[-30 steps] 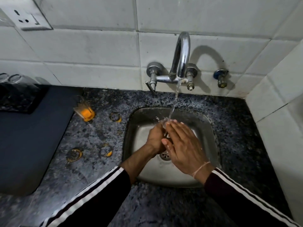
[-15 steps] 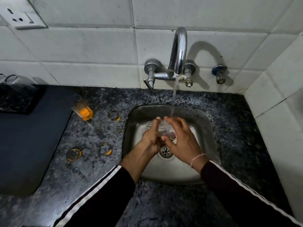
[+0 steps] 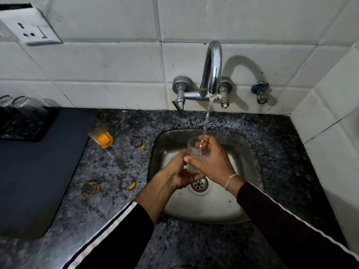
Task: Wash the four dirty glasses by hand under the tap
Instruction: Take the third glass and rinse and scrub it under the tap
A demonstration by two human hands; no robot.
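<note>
A clear glass (image 3: 197,155) is held over the metal sink (image 3: 246,206), right under the tap (image 3: 211,72). Water (image 3: 206,121) runs down from the tap into the open top of the glass. The left hand (image 3: 179,171) is curled around the bottom of the glass. The right hand (image 3: 212,162) wraps around its side, with the thumb across the front and the fingers up by the rim. On the speckled worktop (image 3: 120,167) to the left stands another glass (image 3: 101,135) with orange stuff in it. Near it are a few orange ring marks (image 3: 91,188). A dark mat (image 3: 33,171) lies further left, and two more glasses (image 3: 13,100) sit at the back by the wall.
</note>
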